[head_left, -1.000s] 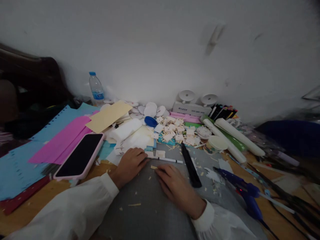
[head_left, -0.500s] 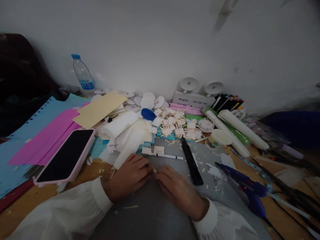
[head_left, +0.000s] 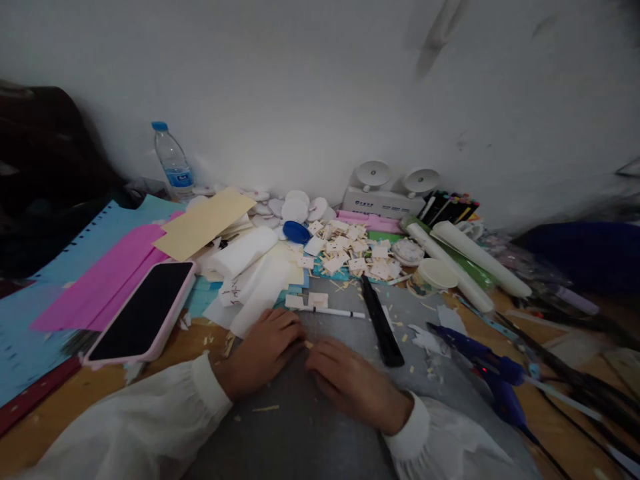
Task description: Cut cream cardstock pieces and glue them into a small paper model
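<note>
My left hand and my right hand meet over a grey mat, both with fingers curled and pinched. A tiny pale strip shows between their fingertips; the rest of it is hidden. Just beyond lie a white pen and two small pale cards, one with a drawn face. A black utility knife rests right of my right hand. Farther back is a heap of small card figures with stick-like limbs.
A phone, pink paper and white rolls lie left. A blue glue gun with a lit red light lies right, near cables. A water bottle and a white box stand by the wall. Scraps litter the mat.
The view has shifted slightly, so things sit a little differently in the picture. Both hands stay together at the same spot, with only slight finger movement.
</note>
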